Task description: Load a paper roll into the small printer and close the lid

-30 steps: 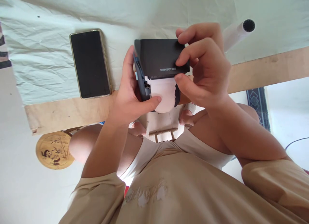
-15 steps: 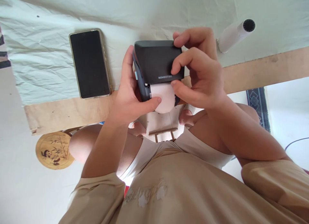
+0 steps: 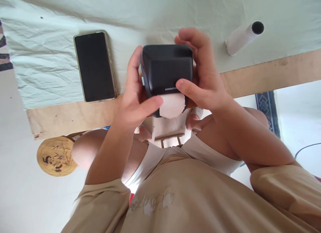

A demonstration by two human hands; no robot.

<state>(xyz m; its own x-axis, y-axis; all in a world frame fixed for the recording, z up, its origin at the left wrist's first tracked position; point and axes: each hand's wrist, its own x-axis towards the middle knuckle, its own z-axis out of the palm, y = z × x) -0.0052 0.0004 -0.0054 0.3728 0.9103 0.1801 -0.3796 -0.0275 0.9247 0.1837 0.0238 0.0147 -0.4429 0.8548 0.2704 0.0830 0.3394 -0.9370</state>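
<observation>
A black label printer (image 3: 168, 72) marked NIIMBOT is held over the front edge of the table between both hands. A white paper label (image 3: 172, 105) with a rounded end sticks out from under its lid. My left hand (image 3: 135, 95) grips the printer's left side, the thumb lying at the label's left edge. On the other side, my right hand (image 3: 203, 72) wraps the printer, its thumb pressed on the lid by the lettering and its fingers behind the right side. A light blue tab (image 3: 143, 81) shows on the printer's left side.
A phone (image 3: 94, 67) lies screen up on the pale green cloth (image 3: 140, 15) to the left. To the right stands a white tube (image 3: 239, 39) with a dark open end. The wooden table edge (image 3: 263, 65) runs across. A round wooden stool (image 3: 57, 156) is at lower left.
The printer's lid has come down and now sits level over the label. My right hand has shifted from fingertips on the lid to a grip around the right side.
</observation>
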